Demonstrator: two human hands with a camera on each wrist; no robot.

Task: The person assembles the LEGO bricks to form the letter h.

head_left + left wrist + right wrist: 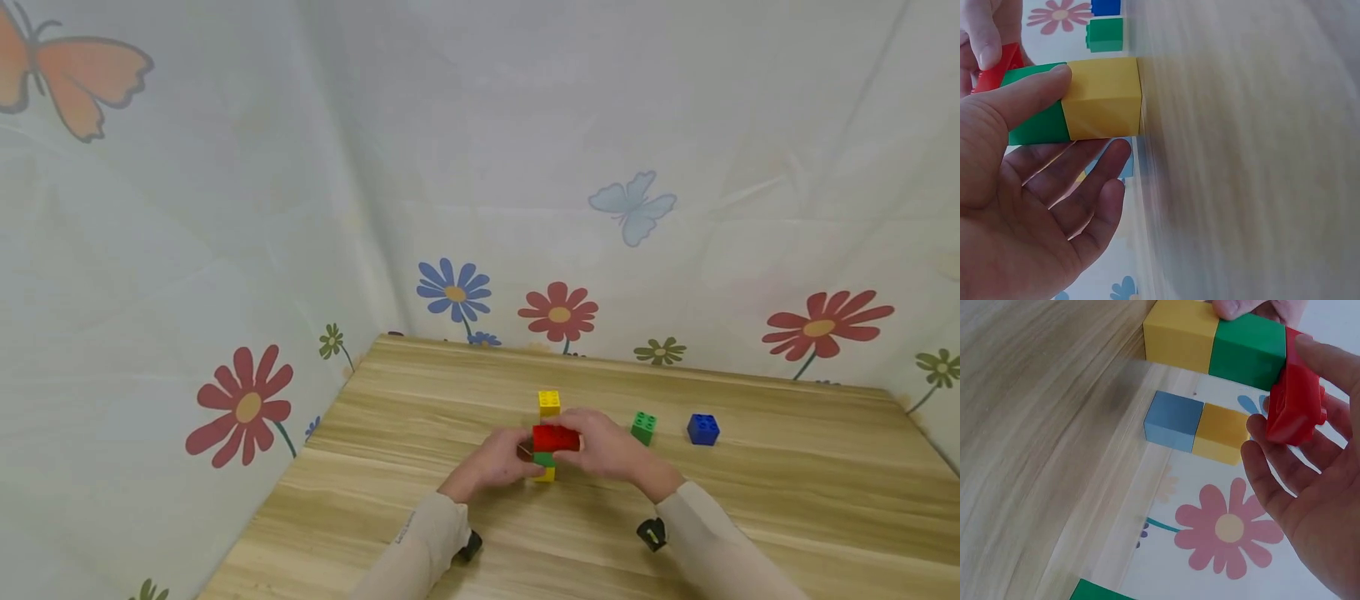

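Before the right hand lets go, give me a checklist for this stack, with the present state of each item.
1. Right hand grips the red block: ok, thumb on one side and fingers on the other.
2. Left hand steadies the stack: ok, its thumb lies on the green block.
3. Base yellow block rests on the table: ok.
4. Green block sits squarely on the base yellow block: ok, no gap shows.
5. Red block lined up with the green block's sides: not ok, it overhangs toward the right hand.
6. Red block pressed fully down: cannot tell, the studs at that joint are hidden.
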